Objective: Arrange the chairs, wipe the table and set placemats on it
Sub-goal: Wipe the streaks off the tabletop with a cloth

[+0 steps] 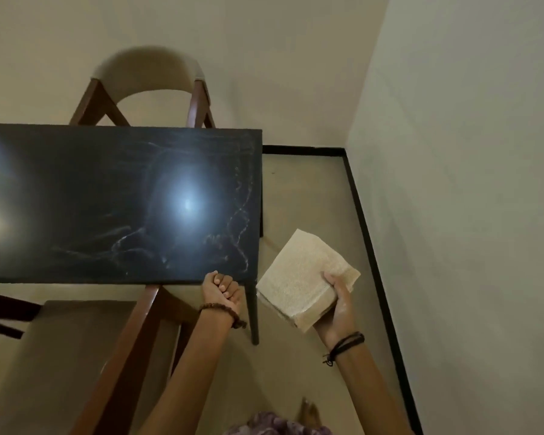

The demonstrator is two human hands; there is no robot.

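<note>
A black rectangular table (76,189) fills the left middle of the view, its top marked with pale smears near the right edge. My right hand (339,306) holds a folded beige cloth (302,284) in the air just off the table's near right corner. My left hand (222,288) is closed in a fist at the table's near edge, with nothing visible in it. One chair (148,73) with a beige curved back stands at the far side. A second chair (85,350) with a brown wooden frame stands at the near side, by my left arm.
A pale wall (468,183) with a black skirting strip (377,252) runs close along the right. Beige floor (299,189) lies between table and wall. My bare foot (308,412) shows at the bottom edge.
</note>
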